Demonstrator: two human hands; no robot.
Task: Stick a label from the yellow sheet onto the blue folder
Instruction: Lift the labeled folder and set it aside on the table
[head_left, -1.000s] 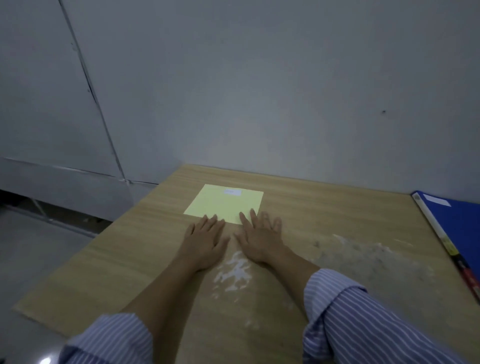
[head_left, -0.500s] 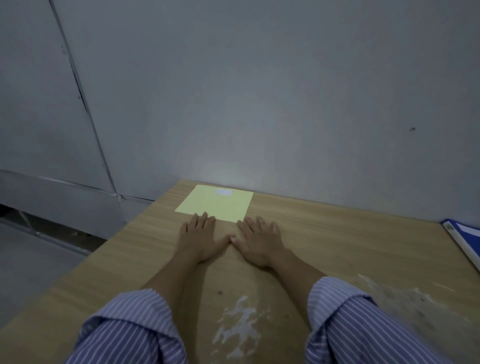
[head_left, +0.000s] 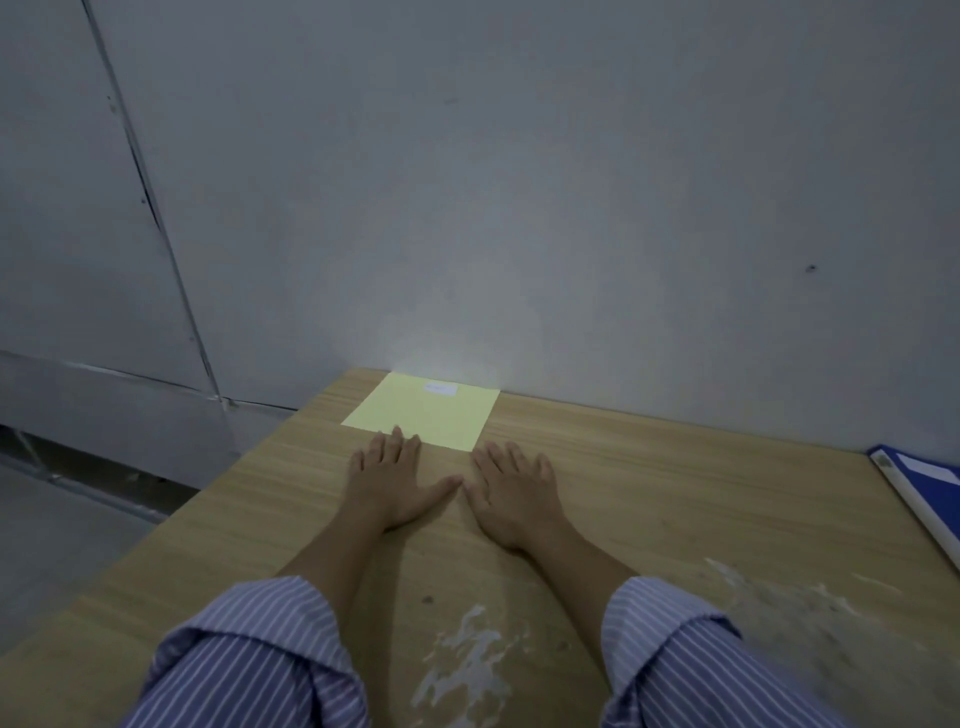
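Observation:
A yellow sheet (head_left: 423, 415) lies flat at the far edge of the wooden table, against the wall. One small white label (head_left: 440, 388) sits near its far edge. My left hand (head_left: 387, 480) rests palm down just in front of the sheet, its fingertips touching the near edge. My right hand (head_left: 511, 491) lies flat beside it on the bare wood, right of the sheet's near corner. Both hands hold nothing, fingers spread. The blue folder (head_left: 922, 491) lies at the far right, mostly cut off by the frame.
The wooden table (head_left: 675, 493) has white paint-like stains (head_left: 467, 665) near me and a scuffed patch at the right. A grey wall (head_left: 519, 208) rises right behind the table. The table's left edge drops to the floor (head_left: 62, 545).
The view has tilted up and shifted left, so the folder slid toward the right edge. Both hands stay flat on the table near the sheet, the thumbs now slightly apart.

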